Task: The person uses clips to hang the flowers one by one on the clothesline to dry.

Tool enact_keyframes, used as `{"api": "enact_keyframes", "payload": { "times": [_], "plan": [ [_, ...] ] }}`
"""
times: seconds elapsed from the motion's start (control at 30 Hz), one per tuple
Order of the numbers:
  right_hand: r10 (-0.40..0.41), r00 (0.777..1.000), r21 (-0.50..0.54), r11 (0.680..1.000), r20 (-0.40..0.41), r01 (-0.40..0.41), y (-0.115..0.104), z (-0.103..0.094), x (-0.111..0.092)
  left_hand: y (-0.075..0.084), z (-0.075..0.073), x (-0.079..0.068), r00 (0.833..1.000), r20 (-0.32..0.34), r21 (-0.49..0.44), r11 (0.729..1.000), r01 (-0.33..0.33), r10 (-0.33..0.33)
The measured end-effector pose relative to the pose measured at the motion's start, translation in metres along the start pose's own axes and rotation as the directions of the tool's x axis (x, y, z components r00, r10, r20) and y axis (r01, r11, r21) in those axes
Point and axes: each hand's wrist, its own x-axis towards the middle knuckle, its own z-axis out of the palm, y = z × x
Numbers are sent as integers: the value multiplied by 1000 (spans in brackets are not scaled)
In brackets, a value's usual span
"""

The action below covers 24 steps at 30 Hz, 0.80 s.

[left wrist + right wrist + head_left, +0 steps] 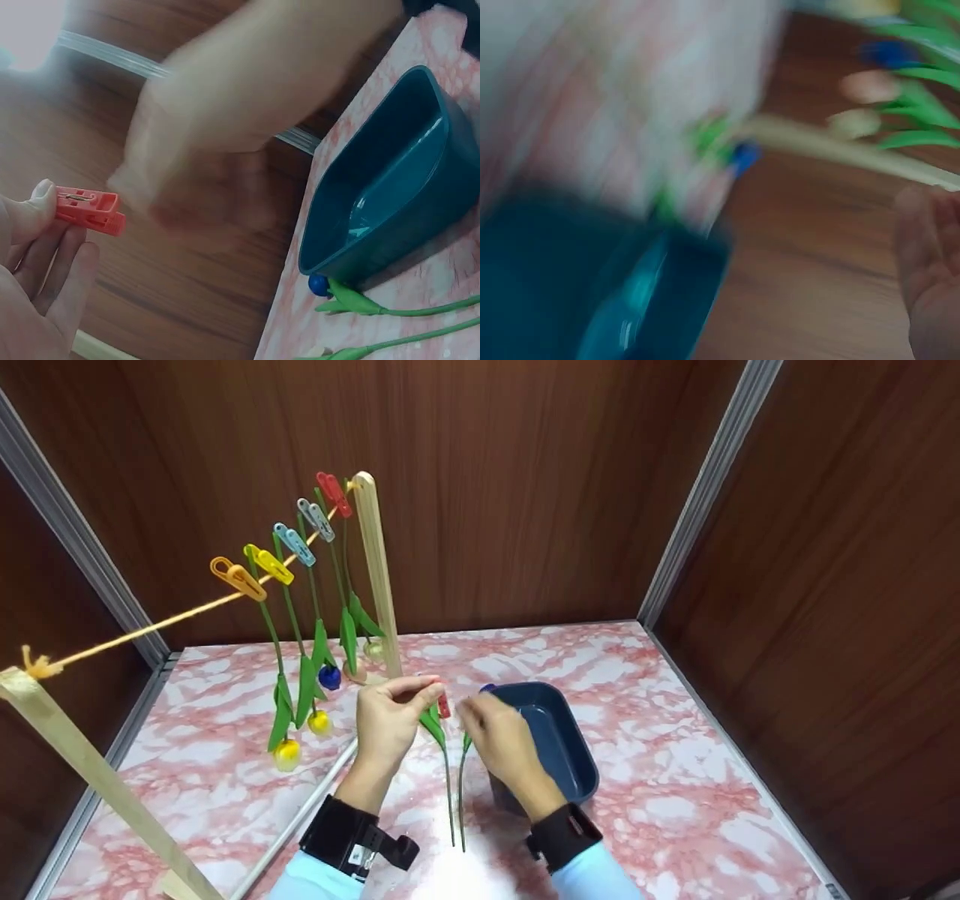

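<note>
My left hand (390,720) pinches a red clothespin (88,208) between thumb and fingers, above the table. To its right is my right hand (501,735), blurred, with its fingers loosely bent and nothing seen in them. Below the hands two artificial tulips lie on the table, their green stems (451,795) side by side. One has a blue bloom (319,285); the other bloom is pale and mostly cut off in the left wrist view. A dark blue-green basin (581,750) stands beside them, partly behind my right hand.
At left, a cord (172,621) runs between two wooden posts (379,562). Several tulips hang from it bloom-down, clipped by orange (238,579), yellow (270,565), light blue (295,545), grey (316,520) and red (334,495) clothespins. Brown panels (510,495) enclose the table.
</note>
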Motion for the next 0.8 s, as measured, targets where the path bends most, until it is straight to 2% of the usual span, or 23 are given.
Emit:
{"api": "enact_keyframes", "payload": {
  "times": [0.03, 0.07, 0.1, 0.13, 0.17, 0.2, 0.27, 0.33, 0.4, 0.47, 0.53, 0.6, 0.7, 0.8],
  "plan": [
    [-57, 997, -255, 965, 53, 69, 7, 6, -3, -1, -2, 0, 1000, -7, 11, 1000, -6, 6],
    [-103, 987, -454, 878, 123, 148, 12, 12, -7, -1, -4, 1, 1000, -15, 21, 1000, -10, 10],
    [-130, 970, -588, 776, 207, 229, 17, 19, -11, -2, -6, 1, 1000, -22, 28, 1000, -11, 12],
    [-133, 946, -666, 681, 295, 303, 19, 27, -15, -4, -7, 0, 1000, -28, 36, 999, -13, 14],
    [-122, 918, -708, 600, 378, 371, 20, 34, -18, -5, -8, 0, 999, -34, 39, 999, -11, 12],
    [-99, 891, -726, 542, 444, 422, 19, 42, -21, -6, -9, 0, 999, -40, 38, 999, -10, 12],
    [-88, 846, -736, 451, 526, 505, 18, 57, -27, -8, -11, -1, 999, -49, 42, 999, -5, 7],
    [-120, 803, -722, 377, 584, 581, 17, 70, -33, -9, -11, -2, 999, -51, 46, 999, -2, 5],
    [-175, 775, -706, 329, 607, 628, 18, 79, -38, -8, -12, -4, 999, -52, 50, 999, 0, 2],
    [-221, 762, -695, 315, 609, 647, 20, 83, -41, -6, -13, -4, 998, -61, 55, 998, -1, 4],
    [-249, 764, -691, 326, 596, 645, 21, 81, -39, -3, -15, -4, 997, -75, 52, 999, -11, 15],
    [-283, 777, -692, 352, 563, 630, 24, 75, -35, 3, -18, -3, 995, -93, 53, 998, -29, 34],
    [-347, 809, -685, 432, 474, 586, 25, 58, -24, 15, -24, -1, 991, -116, 54, 996, -65, 71],
    [-453, 845, -665, 541, 284, 514, 21, 40, -8, 34, -33, 4, 984, -131, 73, 991, -109, 118]
  ]
}}
